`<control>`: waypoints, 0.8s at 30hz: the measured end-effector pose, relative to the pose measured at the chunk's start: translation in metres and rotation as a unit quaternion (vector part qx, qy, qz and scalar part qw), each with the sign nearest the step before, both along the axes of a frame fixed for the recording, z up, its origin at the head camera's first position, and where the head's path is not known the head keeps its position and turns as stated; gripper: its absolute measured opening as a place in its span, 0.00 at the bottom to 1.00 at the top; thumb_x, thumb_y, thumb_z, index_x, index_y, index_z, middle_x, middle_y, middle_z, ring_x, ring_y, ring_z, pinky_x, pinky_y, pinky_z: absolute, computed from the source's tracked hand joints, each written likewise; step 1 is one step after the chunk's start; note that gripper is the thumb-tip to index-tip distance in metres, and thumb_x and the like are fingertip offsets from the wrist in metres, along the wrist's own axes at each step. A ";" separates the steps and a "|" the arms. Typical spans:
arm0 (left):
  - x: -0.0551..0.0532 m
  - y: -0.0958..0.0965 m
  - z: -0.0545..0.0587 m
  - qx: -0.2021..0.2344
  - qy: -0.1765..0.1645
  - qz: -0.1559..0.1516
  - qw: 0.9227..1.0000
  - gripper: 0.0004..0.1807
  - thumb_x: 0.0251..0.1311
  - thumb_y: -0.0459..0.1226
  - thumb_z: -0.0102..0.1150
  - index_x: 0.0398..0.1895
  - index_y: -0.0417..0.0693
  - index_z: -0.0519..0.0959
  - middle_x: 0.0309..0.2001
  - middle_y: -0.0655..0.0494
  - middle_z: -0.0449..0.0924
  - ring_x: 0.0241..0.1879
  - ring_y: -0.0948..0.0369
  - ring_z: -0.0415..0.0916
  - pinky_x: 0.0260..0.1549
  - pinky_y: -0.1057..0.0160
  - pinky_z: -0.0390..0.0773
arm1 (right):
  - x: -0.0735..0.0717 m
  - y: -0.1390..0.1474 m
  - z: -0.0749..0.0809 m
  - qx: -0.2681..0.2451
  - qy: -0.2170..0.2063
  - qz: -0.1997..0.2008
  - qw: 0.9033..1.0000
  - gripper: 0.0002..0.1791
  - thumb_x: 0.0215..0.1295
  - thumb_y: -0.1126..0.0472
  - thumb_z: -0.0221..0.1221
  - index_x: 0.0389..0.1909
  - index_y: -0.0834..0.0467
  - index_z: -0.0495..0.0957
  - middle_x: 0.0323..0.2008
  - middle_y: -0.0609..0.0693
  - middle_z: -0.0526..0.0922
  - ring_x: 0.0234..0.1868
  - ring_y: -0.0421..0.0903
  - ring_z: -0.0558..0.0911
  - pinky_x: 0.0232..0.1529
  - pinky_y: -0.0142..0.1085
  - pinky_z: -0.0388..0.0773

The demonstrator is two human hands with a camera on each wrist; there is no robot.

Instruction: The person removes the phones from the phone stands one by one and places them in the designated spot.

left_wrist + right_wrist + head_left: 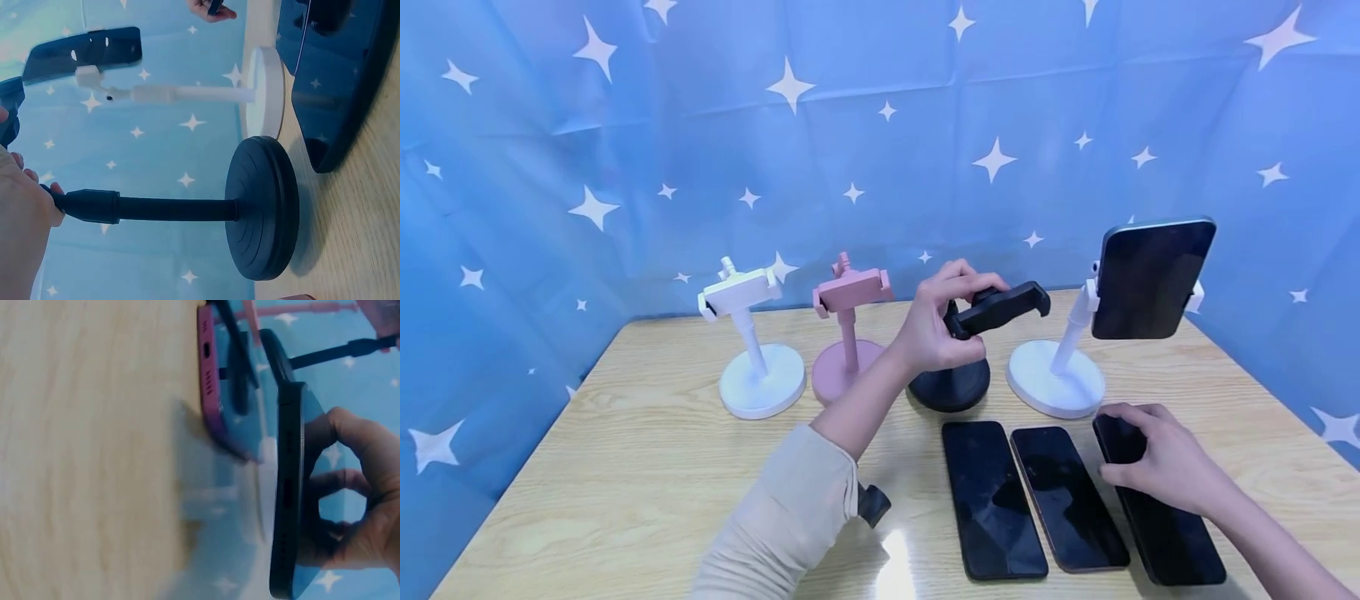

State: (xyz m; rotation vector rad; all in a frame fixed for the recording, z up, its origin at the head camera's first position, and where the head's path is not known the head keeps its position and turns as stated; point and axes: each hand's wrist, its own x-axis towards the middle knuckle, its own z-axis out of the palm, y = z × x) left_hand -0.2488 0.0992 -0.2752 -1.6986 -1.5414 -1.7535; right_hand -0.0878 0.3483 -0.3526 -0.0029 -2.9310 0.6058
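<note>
My left hand (934,327) grips a black phone stand (951,390) just behind its holder, with the fingers over the top and the thumb below. The holder's clamp (1006,309) faces up and carries no phone. In the left wrist view the stand's black pole (178,209) runs down to a round base close over the wood. With thumb and fingers, my right hand (1168,462) pinches the rightmost black phone (1180,537) by its long edges near the far end. The right wrist view shows that phone's bottom edge (287,494) over a shadow on the table.
Two other dark phones, one (996,508) beside another (1070,500), lie left of the held phone. A white stand (760,383) and a pink stand (850,333) stand back left. At back right, another white stand (1060,383) carries a phone (1152,279). A starred blue curtain (880,150) hangs behind.
</note>
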 end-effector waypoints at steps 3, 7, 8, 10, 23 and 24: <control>-0.010 0.004 -0.005 0.005 -0.015 0.021 1.000 0.25 0.32 0.31 0.52 0.40 0.27 0.75 0.29 0.46 0.69 0.33 0.60 0.62 0.33 0.66 0.69 | -0.004 0.003 -0.005 -0.005 -0.008 -0.008 1.000 0.35 0.37 0.56 0.69 0.49 0.67 0.71 0.44 0.71 0.69 0.40 0.62 0.71 0.34 0.54 0.71; -0.021 0.007 -0.012 -0.003 -0.037 0.039 0.999 0.25 0.31 0.30 0.53 0.41 0.29 0.76 0.30 0.45 0.68 0.32 0.60 0.62 0.33 0.67 0.68 | -0.008 0.007 -0.010 -0.007 -0.015 -0.014 1.000 0.36 0.37 0.56 0.69 0.50 0.68 0.71 0.44 0.71 0.69 0.40 0.61 0.71 0.34 0.53 0.71; -0.023 0.007 -0.013 -0.006 -0.042 0.041 0.998 0.25 0.32 0.29 0.53 0.41 0.29 0.76 0.30 0.45 0.68 0.32 0.60 0.62 0.33 0.67 0.68 | -0.009 0.007 -0.011 -0.007 -0.016 -0.013 1.000 0.36 0.37 0.56 0.69 0.50 0.68 0.71 0.44 0.71 0.69 0.41 0.62 0.70 0.34 0.53 0.71; -0.025 0.007 -0.015 -0.011 -0.048 0.043 0.998 0.24 0.32 0.27 0.53 0.42 0.29 0.76 0.30 0.45 0.68 0.32 0.60 0.62 0.32 0.67 0.67 | -0.010 0.007 -0.013 -0.007 -0.016 -0.013 1.000 0.36 0.37 0.56 0.70 0.50 0.68 0.71 0.45 0.71 0.69 0.41 0.62 0.71 0.34 0.53 0.71; -0.004 -0.005 0.012 -0.107 -0.146 -0.013 0.983 0.25 0.33 0.18 0.45 0.44 0.22 0.71 0.36 0.39 0.68 0.33 0.65 0.60 0.29 0.70 0.63 | -0.014 0.009 -0.021 -0.006 -0.017 0.002 1.000 0.37 0.36 0.54 0.71 0.48 0.69 0.71 0.43 0.70 0.69 0.38 0.60 0.72 0.34 0.52 0.71; -0.005 -0.006 0.012 -0.113 -0.154 -0.016 0.981 0.26 0.34 0.17 0.44 0.45 0.22 0.71 0.38 0.38 0.68 0.34 0.64 0.61 0.29 0.69 0.63 | -0.014 0.009 -0.021 -0.006 -0.015 0.008 1.000 0.37 0.37 0.53 0.71 0.48 0.68 0.72 0.43 0.70 0.69 0.39 0.60 0.71 0.34 0.52 0.71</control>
